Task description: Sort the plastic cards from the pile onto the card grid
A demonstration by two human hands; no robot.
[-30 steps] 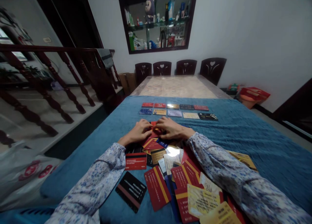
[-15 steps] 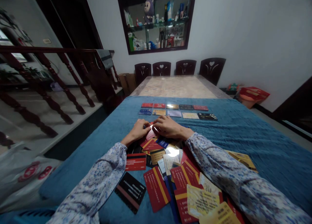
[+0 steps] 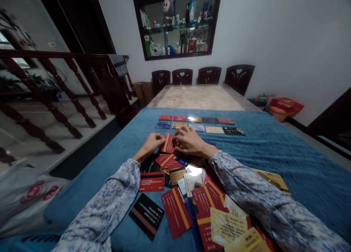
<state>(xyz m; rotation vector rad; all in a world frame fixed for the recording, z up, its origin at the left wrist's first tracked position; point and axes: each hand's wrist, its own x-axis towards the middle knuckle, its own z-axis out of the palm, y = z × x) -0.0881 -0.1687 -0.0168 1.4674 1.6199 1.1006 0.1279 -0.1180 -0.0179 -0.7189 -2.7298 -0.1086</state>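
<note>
My left hand [image 3: 151, 144] pinches a red card with a gold stripe [image 3: 168, 143], which stands lifted off the blue cloth [image 3: 274, 146]. My right hand [image 3: 189, 141] is curled beside it, its fingertips on the card's right edge. Just behind my hands lie two neat rows of cards [image 3: 197, 123]. In front of them a loose heap of red, black, gold and white cards [image 3: 192, 193] spreads towards me between my patterned sleeves.
Beyond the cloth the marble tabletop [image 3: 199, 96] runs to several dark chairs [image 3: 210, 75] at the wall. A glass wall cabinet [image 3: 175, 22] hangs above. A wooden stair railing [image 3: 55, 84] is on the left, a plastic bag [image 3: 24, 197] at lower left, and red boxes [image 3: 285, 106] at right.
The red card was picked out of the heap's far edge and turned over, now showing its red face with the stripe, raised between both hands. My hands shifted slightly away from me.
</note>
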